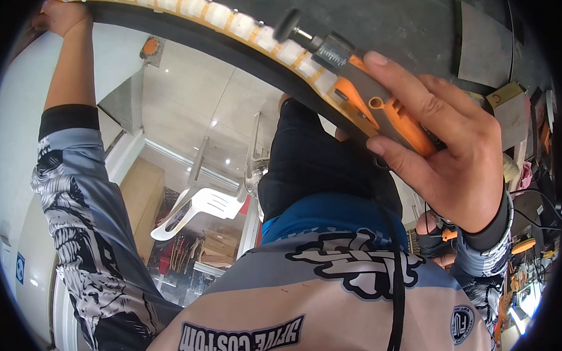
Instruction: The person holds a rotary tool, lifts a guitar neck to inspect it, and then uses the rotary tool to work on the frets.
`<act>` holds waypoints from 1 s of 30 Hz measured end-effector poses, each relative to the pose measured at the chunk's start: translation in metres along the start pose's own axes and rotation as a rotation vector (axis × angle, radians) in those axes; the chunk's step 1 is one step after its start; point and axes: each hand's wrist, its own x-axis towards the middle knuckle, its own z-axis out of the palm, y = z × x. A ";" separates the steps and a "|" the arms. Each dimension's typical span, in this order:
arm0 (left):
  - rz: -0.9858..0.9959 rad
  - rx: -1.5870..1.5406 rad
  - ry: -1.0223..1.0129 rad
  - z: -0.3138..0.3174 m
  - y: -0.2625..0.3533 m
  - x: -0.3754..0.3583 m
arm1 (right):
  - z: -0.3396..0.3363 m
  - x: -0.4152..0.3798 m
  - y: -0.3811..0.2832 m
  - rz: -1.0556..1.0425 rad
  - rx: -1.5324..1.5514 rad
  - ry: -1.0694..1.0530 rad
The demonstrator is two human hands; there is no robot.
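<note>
My right hand (pixel 456 135) is wrapped around an orange-and-grey handheld power tool (pixel 393 113), thumb below and fingers over the top. A metal collar with scale marks sits at the tool's front. Beyond it, a dark round head (pixel 287 25) on a short shaft overlaps the edge of a long curved strip (pixel 242 27). White blocks separated by yellowish bands line this strip, and a dark band runs along its inner side. At the upper left, my left hand (pixel 68 16) grips the strip's far end, its fingers partly cut off by the view's edge.
A white plastic chair (pixel 208 206) stands on the light tiled floor (pixel 194 73). Grey sheet pieces (pixel 484 44) lie at the upper right. Tools and cables crowd the right side, where another person's hand (pixel 426 223) shows. A black cord (pixel 393 264) hangs over my shirt.
</note>
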 end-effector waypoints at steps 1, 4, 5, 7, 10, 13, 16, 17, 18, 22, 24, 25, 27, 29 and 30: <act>-0.001 0.005 -0.003 0.000 -0.002 0.000 | 0.001 0.000 -0.001 -0.004 0.000 0.009; -0.039 -0.054 0.009 0.003 -0.002 0.000 | 0.001 -0.001 -0.001 -0.003 -0.003 0.019; -0.075 -0.122 0.030 0.004 -0.001 0.000 | 0.001 -0.001 -0.001 -0.004 -0.002 0.022; -0.092 -0.152 0.037 0.005 -0.002 0.000 | 0.002 -0.001 -0.001 -0.007 0.004 0.029; -0.092 -0.160 0.041 0.005 -0.004 0.001 | 0.002 -0.002 -0.001 -0.008 0.007 0.026; -0.077 -0.190 0.065 0.011 -0.010 0.002 | 0.003 -0.004 -0.002 0.002 0.013 0.032; 0.110 0.094 -0.007 0.013 -0.045 0.009 | 0.004 -0.003 -0.002 -0.003 0.016 0.042; 0.118 0.101 -0.011 0.015 -0.052 0.011 | 0.004 -0.004 -0.002 -0.001 0.017 0.039; 0.126 0.106 -0.016 0.016 -0.050 0.011 | 0.004 -0.004 -0.002 0.002 0.017 0.037; 0.058 -0.096 0.030 0.015 -0.034 0.007 | 0.001 -0.005 -0.002 0.003 0.005 0.008; -0.023 -0.279 0.099 0.016 -0.020 0.004 | -0.003 -0.005 -0.001 0.001 -0.019 0.006; 0.012 -0.215 0.082 0.018 -0.020 0.004 | -0.009 -0.008 0.002 0.010 -0.036 0.010; 0.082 -0.081 0.051 0.016 -0.023 0.005 | -0.014 -0.011 0.007 0.053 -0.036 0.048; 0.078 -0.043 0.040 0.015 -0.022 0.005 | -0.013 -0.014 0.011 0.104 -0.015 0.092; 0.076 -0.025 0.034 0.015 -0.021 0.005 | -0.013 -0.016 0.012 0.117 -0.012 0.099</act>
